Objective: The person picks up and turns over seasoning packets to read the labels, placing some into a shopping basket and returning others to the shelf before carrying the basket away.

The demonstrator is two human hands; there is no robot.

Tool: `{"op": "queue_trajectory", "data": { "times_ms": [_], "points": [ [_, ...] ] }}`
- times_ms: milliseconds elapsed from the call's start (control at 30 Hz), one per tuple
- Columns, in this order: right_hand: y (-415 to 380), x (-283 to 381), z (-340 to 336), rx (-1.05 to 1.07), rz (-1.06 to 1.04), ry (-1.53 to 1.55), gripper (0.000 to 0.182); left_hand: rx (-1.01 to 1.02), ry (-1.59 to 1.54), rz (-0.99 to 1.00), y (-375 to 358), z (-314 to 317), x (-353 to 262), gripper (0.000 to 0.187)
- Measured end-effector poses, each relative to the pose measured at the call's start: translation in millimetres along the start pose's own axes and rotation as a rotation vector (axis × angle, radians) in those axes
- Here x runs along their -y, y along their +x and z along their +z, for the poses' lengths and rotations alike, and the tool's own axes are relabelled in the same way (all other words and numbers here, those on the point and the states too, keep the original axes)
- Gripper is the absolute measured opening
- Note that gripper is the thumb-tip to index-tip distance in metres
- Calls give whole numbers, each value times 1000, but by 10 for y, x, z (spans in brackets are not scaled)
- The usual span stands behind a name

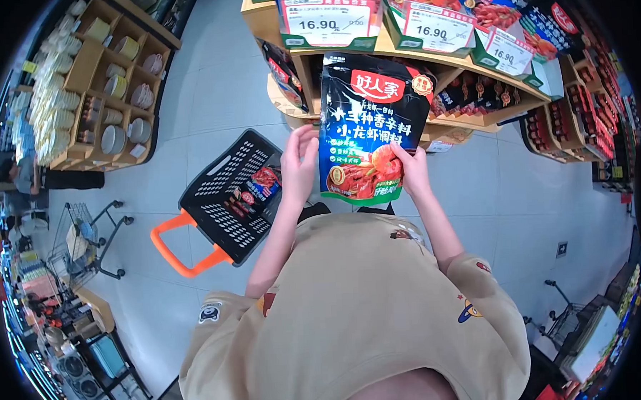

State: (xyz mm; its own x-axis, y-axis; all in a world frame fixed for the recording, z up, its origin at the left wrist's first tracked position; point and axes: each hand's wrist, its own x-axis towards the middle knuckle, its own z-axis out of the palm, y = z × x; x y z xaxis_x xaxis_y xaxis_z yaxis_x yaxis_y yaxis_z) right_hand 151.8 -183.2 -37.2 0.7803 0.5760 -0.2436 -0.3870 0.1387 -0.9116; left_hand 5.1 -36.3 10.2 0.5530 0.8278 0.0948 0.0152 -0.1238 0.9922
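A black and blue seasoning packet (360, 134) with a red label and crayfish pictures is upright in front of my body. My right hand (412, 169) grips its lower right edge, thumb on the front. My left hand (301, 158) is beside the packet's left edge, its fingers apart and slightly curled; whether they touch the packet is unclear. To the left, a black basket (216, 183) with an orange handle stands on the floor, with a similar packet (262, 184) inside.
Ahead is a wooden display shelf (474, 114) with more packets and price signs (331, 24). Bowls fill a shelf (90, 88) at upper left. A shopping cart (86, 239) stands at left, another (561, 314) at lower right. A person (30, 173) is at far left.
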Motion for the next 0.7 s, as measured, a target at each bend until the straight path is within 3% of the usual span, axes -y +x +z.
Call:
{"op": "queue_trajectory", "data": {
  "times_ms": [67,133,567,700],
  "points": [
    [-27,86,-17,30,52,45,16,206,-8,-345,-22,-32,84,26],
    [-59,163,8,12,53,96,16,220,-244,-375,-118,65,122,33],
    [-76,286,1,-10,78,104,17,325,-104,-297,-57,119,40,37],
    [-71,245,-69,-45,122,57,29,328,-49,-271,-19,89,379,33]
  ]
}}
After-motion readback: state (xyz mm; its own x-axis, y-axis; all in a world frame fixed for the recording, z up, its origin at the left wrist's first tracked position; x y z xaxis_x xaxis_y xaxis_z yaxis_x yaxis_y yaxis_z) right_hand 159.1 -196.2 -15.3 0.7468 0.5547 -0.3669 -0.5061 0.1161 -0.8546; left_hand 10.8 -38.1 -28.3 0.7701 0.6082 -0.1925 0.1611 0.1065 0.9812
